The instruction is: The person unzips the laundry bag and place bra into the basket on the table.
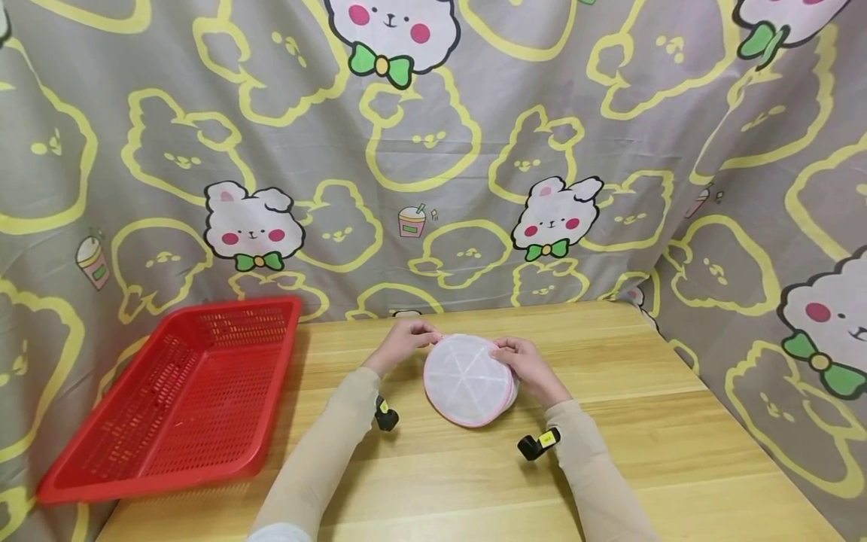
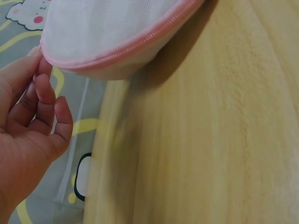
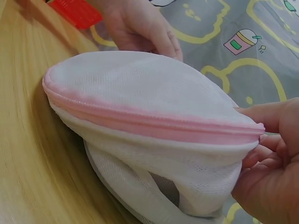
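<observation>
A round white mesh laundry bag (image 1: 467,380) with a pink zipper edge is held up over the wooden table, its panelled end facing me. My left hand (image 1: 401,346) pinches its upper left rim between thumb and index finger. In the left wrist view the other fingers of that hand (image 2: 32,133) curl loosely beside the pink zipper (image 2: 126,49). On the opposite side my right hand (image 1: 531,367) grips the rim, thumb on top. The right wrist view shows this hand (image 3: 268,161) at one end of the zipper band; below it the mesh side (image 3: 187,163) sags in folds.
A red plastic basket (image 1: 271,399) with slotted walls stands at the table's left. Behind the wooden table (image 1: 433,482) hangs a grey curtain (image 1: 460,150) with cartoon rabbits, continuing along both sides. A small black camera (image 1: 538,444) sits on the right wrist, another (image 1: 386,415) on the left.
</observation>
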`<state>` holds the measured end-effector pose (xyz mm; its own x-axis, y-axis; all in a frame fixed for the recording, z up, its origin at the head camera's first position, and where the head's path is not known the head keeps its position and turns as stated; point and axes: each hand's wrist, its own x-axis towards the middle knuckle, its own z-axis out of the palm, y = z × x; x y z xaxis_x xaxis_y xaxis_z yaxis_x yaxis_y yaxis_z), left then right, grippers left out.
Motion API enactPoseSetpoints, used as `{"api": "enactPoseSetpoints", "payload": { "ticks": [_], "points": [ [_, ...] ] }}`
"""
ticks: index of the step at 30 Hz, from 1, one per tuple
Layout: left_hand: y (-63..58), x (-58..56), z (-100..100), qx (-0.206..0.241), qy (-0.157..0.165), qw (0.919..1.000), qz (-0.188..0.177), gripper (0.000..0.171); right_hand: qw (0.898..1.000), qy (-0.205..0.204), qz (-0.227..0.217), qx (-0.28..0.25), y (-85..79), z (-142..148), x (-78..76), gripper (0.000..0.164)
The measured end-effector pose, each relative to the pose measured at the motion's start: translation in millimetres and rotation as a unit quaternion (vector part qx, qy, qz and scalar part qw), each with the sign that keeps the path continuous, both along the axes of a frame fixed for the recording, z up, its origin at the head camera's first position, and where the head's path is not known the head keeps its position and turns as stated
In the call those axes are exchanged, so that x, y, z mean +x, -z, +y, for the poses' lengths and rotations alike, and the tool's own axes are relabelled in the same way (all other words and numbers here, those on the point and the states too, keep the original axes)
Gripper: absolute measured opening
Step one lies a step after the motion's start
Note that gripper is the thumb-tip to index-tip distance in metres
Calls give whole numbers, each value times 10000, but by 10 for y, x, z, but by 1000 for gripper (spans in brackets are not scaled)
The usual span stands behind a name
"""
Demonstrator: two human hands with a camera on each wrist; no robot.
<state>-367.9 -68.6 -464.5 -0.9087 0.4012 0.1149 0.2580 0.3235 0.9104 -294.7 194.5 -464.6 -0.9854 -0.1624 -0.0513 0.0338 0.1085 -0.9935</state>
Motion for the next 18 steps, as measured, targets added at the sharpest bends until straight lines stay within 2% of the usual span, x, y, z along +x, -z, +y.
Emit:
{"api": "enactPoseSetpoints", "payload": {
  "ticks": [11, 18],
  "points": [
    [34, 47, -14, 216, -104, 9995, -227, 17, 9995, 75, -234, -220, 49, 43, -50, 27],
    [63, 67, -52, 311, -72, 9992, -235, 17, 9994, 13, -278, -195, 20, 69, -32, 31]
  ]
}}
